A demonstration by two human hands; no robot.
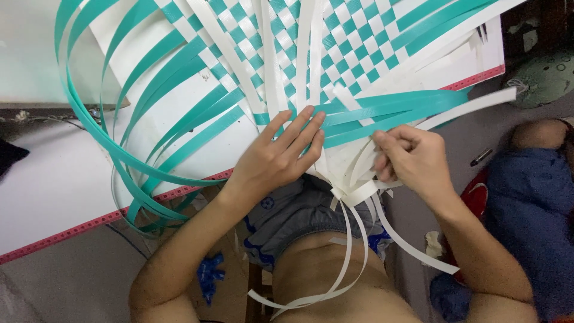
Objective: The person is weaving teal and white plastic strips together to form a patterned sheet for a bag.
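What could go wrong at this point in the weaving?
1. The left hand lies flat on the woven teal and white mat; if it lifts, the crossings near the edge may loosen.
2. The right hand pinches white strips that bend sharply; they might kink.
3. Long loose teal strips arc off the board edge and could snag.

A home used for craft work: a white table point(72, 179) with a red edge carries a half-woven mat point(335, 36) of teal and white strips, and a blue cloth bundle point(526, 203) lies on the floor at right.
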